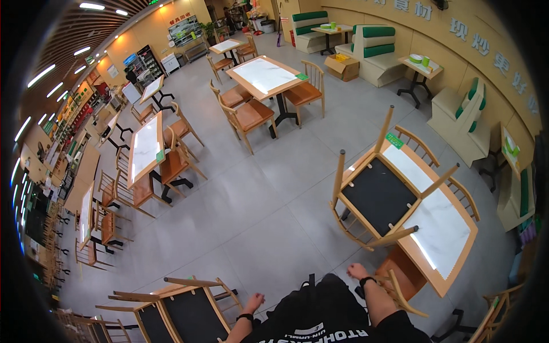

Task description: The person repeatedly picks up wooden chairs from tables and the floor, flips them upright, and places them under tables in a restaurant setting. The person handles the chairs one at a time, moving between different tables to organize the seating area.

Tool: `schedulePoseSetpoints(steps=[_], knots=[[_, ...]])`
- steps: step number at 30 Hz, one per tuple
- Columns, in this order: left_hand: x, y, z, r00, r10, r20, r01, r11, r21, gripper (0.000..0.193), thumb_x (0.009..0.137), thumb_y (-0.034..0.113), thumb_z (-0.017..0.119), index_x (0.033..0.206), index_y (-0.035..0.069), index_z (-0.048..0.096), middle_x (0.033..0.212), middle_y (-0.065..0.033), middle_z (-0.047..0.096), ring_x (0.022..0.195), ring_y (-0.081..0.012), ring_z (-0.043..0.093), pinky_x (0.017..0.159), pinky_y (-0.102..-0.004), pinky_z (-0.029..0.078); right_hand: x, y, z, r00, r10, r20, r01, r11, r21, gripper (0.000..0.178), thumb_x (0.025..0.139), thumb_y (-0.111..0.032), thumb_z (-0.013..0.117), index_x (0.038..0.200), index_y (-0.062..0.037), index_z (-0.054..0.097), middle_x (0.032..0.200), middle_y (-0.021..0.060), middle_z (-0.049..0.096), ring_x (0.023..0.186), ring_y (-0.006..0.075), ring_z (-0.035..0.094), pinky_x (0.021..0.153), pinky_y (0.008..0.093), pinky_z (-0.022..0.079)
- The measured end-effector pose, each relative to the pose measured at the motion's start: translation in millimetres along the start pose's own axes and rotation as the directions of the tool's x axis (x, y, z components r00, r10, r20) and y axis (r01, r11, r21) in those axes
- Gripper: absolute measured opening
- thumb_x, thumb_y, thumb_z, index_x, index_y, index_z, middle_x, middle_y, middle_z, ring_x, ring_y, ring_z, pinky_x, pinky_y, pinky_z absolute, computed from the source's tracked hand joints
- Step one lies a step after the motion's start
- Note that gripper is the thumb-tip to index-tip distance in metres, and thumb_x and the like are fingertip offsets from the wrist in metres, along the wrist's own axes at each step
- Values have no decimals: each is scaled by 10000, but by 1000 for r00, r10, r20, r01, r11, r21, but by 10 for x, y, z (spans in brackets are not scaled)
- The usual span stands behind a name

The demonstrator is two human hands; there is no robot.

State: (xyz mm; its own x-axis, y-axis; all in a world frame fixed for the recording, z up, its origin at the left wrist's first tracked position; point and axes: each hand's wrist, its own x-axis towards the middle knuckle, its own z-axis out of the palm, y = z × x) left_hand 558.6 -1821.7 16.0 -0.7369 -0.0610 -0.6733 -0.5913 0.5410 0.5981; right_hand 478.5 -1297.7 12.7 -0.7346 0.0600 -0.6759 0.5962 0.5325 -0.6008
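Observation:
My left hand (255, 302) hangs low at my side with its fingers curled in and nothing visible in them. Beside it, at the lower left, upturned chairs (191, 311) show their dark undersides and wooden legs. My right hand (357, 271) is loosely closed too, with no object showing in it. It is nearest to an upright chair with an orange-brown seat (400, 273), tucked at the table (440, 228) with a marble-look top. An upturned chair (377, 194) rests on that table, legs pointing up.
Ahead stands a wooden-edged table (266, 74) with chairs around it. Another table (146, 148) with chairs is on the left. Green-and-cream booth seats (374, 54) line the right wall, with a cardboard box (342, 67) beside them. Grey tiled floor (251, 206) lies between the tables.

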Motion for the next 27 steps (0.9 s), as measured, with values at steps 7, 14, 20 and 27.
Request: schedulePoseSetpoints(steps=[7, 14, 20, 27], knots=[[383, 722, -656, 975, -74, -207, 29, 977, -211, 360, 898, 311, 541, 964, -37, 610, 799, -111, 693, 745, -196, 660, 704, -319, 507, 1584, -764, -244, 955, -17, -297, 93, 965, 244, 368, 795, -293, 553, 981, 9, 651, 890, 235, 658, 895, 399, 618, 789, 423, 476], [438, 434, -735, 997, -42, 60, 51, 988, -146, 435, 867, 358, 562, 1036, -34, 643, 856, -126, 693, 782, -227, 661, 736, -340, 501, 2321, -1148, -286, 833, 258, -490, -52, 918, 394, 574, 795, -299, 639, 1225, 57, 508, 1116, 252, 605, 1078, 376, 560, 930, 395, 419], [950, 1210, -1490, 995, -95, 38, 80, 954, 287, 400, 883, 310, 566, 1070, -40, 613, 878, -139, 692, 812, -225, 664, 748, -332, 505, 2506, -1460, 169, 641, 315, -700, 240, 785, 572, 527, 866, -304, 631, 1255, 32, 515, 1254, 225, 557, 1184, 367, 504, 988, 391, 384], [1646, 3130, -1882, 999, 41, -23, -33, 962, 270, 322, 946, 306, 516, 1045, 8, 589, 897, -91, 693, 823, -181, 663, 720, -302, 504, 2866, -1357, 282, 587, 373, -719, -73, 909, 411, 242, 918, -244, 523, 1031, -51, 616, 1081, 127, 628, 1061, 328, 550, 922, 413, 415]])
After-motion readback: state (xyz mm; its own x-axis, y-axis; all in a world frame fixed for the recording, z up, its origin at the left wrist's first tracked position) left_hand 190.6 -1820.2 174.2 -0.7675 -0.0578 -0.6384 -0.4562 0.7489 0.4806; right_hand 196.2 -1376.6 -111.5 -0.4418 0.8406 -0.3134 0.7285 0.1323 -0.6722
